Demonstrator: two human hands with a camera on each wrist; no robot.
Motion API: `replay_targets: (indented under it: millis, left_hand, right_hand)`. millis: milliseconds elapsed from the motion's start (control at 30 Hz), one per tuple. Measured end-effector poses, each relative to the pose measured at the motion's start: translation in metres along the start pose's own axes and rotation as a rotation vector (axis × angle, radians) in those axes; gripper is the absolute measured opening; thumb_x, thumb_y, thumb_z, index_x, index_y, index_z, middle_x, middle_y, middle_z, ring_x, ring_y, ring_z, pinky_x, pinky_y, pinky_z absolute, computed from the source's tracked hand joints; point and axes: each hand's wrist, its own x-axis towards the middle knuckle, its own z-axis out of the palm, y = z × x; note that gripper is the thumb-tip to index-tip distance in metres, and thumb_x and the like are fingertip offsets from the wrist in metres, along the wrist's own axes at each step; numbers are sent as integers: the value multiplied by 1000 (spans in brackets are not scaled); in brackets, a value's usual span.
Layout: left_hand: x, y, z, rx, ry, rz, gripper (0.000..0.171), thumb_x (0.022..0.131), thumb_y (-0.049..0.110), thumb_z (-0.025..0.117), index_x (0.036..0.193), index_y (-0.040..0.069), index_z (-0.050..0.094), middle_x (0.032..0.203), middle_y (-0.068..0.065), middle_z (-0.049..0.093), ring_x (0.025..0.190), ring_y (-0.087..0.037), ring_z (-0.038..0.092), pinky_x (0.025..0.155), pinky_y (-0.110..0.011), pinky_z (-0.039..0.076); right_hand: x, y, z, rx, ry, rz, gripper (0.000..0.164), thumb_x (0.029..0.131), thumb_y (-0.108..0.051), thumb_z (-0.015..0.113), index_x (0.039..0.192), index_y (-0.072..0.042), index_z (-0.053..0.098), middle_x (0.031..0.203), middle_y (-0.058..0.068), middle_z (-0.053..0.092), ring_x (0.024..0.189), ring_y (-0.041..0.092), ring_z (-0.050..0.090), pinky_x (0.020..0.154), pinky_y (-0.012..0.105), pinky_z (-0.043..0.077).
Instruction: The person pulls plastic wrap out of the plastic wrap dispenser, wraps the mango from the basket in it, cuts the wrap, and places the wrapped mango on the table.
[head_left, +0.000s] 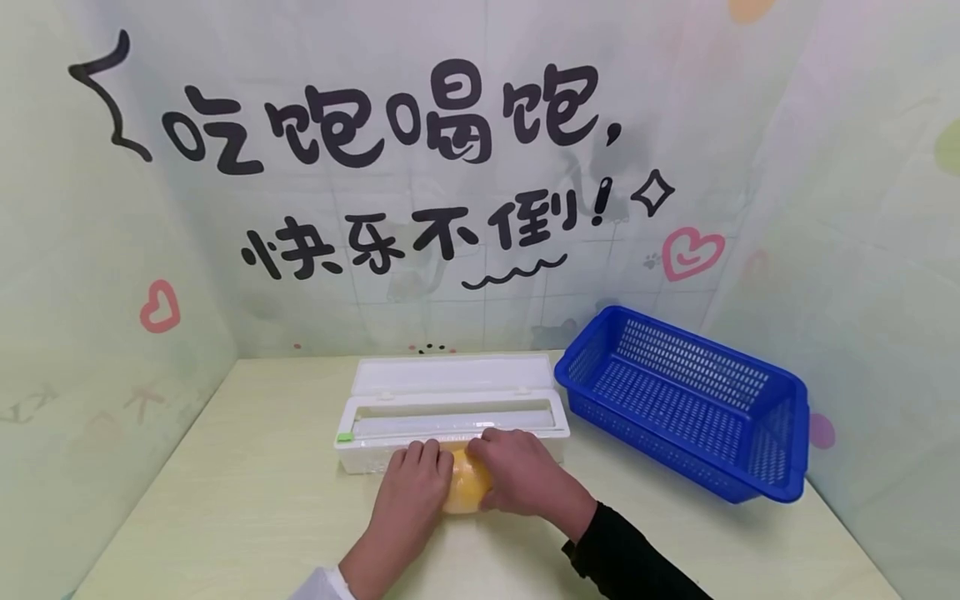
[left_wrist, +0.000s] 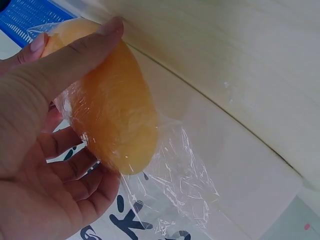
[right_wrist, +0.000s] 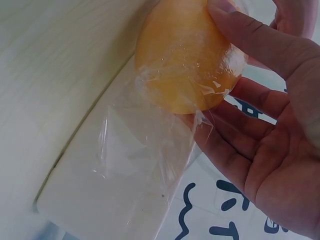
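Observation:
A smooth, oval orange-yellow fruit (head_left: 467,485) is held between both hands at the front of a white cling film dispenser (head_left: 367,460). My left hand (head_left: 415,487) grips its left side, with the thumb laid along it in the left wrist view. From the right, my right hand (head_left: 525,473) holds it between thumb and fingers. Clear cling film (left_wrist: 182,182) covers the fruit's surface, and loose creased film trails off its end over the dispenser in both wrist views. The exact kind of fruit cannot be told.
The dispenser's lid (head_left: 453,377) stands open at the back, and a film roll (head_left: 450,423) lies inside. A blue perforated basket (head_left: 660,446) sits at the right on the pale wooden table (head_left: 225,500). Behind hangs a printed wall sheet (head_left: 420,317).

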Motion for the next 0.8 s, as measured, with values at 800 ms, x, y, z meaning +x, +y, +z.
replay_targets:
  millis: [800]
  left_hand:
    - [15,-25,-8,-247,-163,42,57,48,30,94,88,4,64,82,-6,56,74,-22,53,66,-38,49]
  right_hand:
    - [-22,-12,5,-149,164,-65,53,73,-37,89,118,-18,67,123,0,66,102,18,67,78,29,57]
